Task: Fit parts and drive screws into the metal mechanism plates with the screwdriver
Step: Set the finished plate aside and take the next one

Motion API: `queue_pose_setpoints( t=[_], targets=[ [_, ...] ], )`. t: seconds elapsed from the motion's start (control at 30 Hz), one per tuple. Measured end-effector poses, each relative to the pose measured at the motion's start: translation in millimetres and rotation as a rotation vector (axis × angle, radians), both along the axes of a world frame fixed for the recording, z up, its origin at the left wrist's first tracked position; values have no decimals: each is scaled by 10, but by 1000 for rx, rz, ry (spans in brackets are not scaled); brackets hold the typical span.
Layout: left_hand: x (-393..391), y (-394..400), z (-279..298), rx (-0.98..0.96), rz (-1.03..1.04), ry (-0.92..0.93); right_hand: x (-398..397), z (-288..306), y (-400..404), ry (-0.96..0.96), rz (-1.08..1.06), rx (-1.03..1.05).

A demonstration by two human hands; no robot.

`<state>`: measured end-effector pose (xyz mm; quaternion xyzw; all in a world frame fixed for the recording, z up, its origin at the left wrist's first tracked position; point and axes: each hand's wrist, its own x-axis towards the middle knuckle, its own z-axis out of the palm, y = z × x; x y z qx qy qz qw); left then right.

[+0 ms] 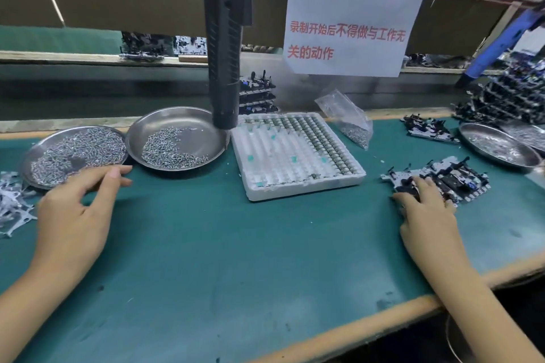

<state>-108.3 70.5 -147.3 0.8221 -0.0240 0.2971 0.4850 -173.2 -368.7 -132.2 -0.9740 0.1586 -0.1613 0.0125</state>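
A metal mechanism plate point(451, 177) with black parts lies on the green mat at the right. My right hand point(424, 209) lies on its near left corner, fingers spread over the black parts. My left hand point(76, 209) hovers over the mat by the near rim of a steel dish point(28, 165) full of screws, fingers relaxed and holding nothing. A second steel dish point(206, 127) holds a smaller heap of screws. The black electric screwdriver point(225, 47) hangs upright above the mat, between that dish and the white foam tray point(300, 188) of small cylindrical parts.
Loose stamped metal parts point(11, 206) lie at the far left. A plastic bag of screws point(351, 124) stands behind the tray. Another plate point(427, 130), a third dish point(477, 150) and stacks of assemblies point(513, 100) fill the right. A paper notice point(354, 18) hangs above.
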Motion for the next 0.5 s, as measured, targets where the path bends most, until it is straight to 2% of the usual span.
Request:
queue_pose_setpoints(
  t=[0.07, 0.17, 0.2, 0.37, 0.5],
  targets=[
    [-4, -18, 16, 18, -8, -4, 51, 94, 186, -65, 130, 50],
    [-20, -81, 43, 67, -33, -40, 39, 182, 759, -306, 470, 131],
    [-35, -111, 65, 100, -29, -68, 43, 200, 973, -323, 576, 160],
    [17, -243, 312, 277, -22, -110, 341, 208, 1866, -253, 979, 247],
    [255, -300, 712, 407, -87, -41, 644, 125, 2260, -241, 1022, 244]
  ],
)
